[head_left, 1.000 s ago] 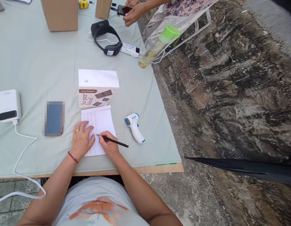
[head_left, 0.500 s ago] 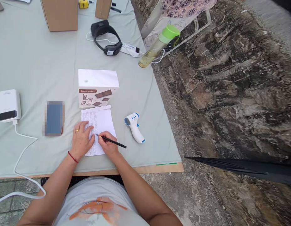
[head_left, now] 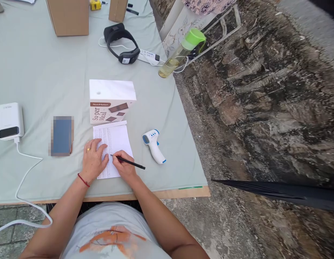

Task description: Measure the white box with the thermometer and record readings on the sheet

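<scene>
Thermometer — headset — bottle.

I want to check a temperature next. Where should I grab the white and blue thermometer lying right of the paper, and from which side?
Probably best by its long white handle, from above. The thermometer lies flat on the table cloth, head toward the far left and handle running toward the near right, free on all sides. The right hand, now holding the pen, is nearest.
</scene>
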